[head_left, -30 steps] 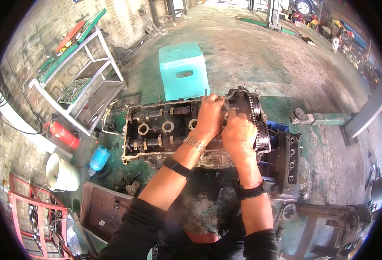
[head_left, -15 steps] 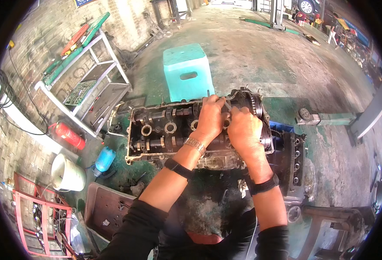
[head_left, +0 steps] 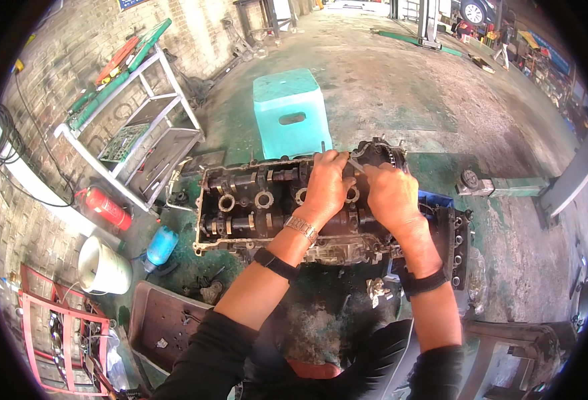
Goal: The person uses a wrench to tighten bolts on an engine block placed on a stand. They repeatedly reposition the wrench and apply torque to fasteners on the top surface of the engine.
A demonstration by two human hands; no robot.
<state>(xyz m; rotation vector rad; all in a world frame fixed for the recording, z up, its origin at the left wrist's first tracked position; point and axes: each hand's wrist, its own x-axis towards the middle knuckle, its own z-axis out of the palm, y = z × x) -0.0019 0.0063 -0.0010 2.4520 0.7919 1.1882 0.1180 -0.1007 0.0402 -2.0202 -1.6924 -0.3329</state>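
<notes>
Green-stained floor [head_left: 381,100] spreads between engine head [head_left: 257,220] and brick wall [head_left: 74,57].

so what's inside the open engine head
Two dark shafts run lengthwise, with round-rimmed openings between them. The left hand and right hand hide parts of the middle and right.

The cylinder head [head_left: 334,252] is grimy, rough-looking metal, its 2 camshafts [head_left: 244,180] glossy; the stool [head_left: 294,107] is smooth plastic, the wall [head_left: 81,87] rough brick.
</notes>
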